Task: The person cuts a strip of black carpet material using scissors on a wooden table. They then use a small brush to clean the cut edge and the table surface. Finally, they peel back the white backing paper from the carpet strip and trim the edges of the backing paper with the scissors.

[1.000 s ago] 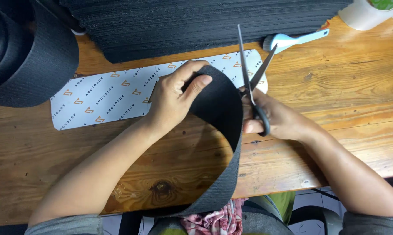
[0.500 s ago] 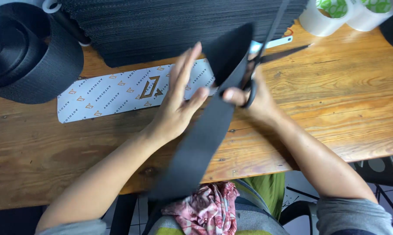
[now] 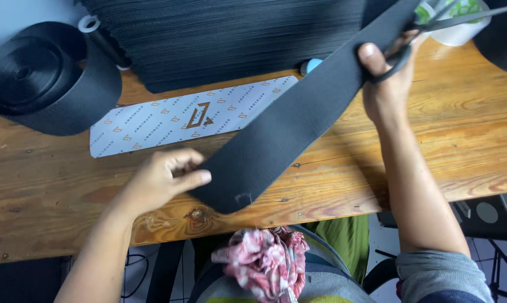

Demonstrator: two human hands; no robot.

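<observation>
Black webbing strip (image 3: 298,120) runs diagonally from lower centre to upper right. Left hand (image 3: 163,179) pinches its lower end; right hand (image 3: 388,84) grips scissors (image 3: 433,28) beside its upper end. Judged step: measuring out; cutting calls for tension.

Soft, even daylight is filling the scene, neither harsh nor dim. The wooden table (image 3: 461,140) is picking up a pale sheen toward three o'clock, while the right hand (image 3: 385,84) is casting a diffuse shadow on the boards beside the forearm. The black strap (image 3: 298,123) is swallowing light and showing little texture, its upper end smearing with motion blur at one o'clock. The scissors (image 3: 450,19) are looking slightly soft too.
</observation>
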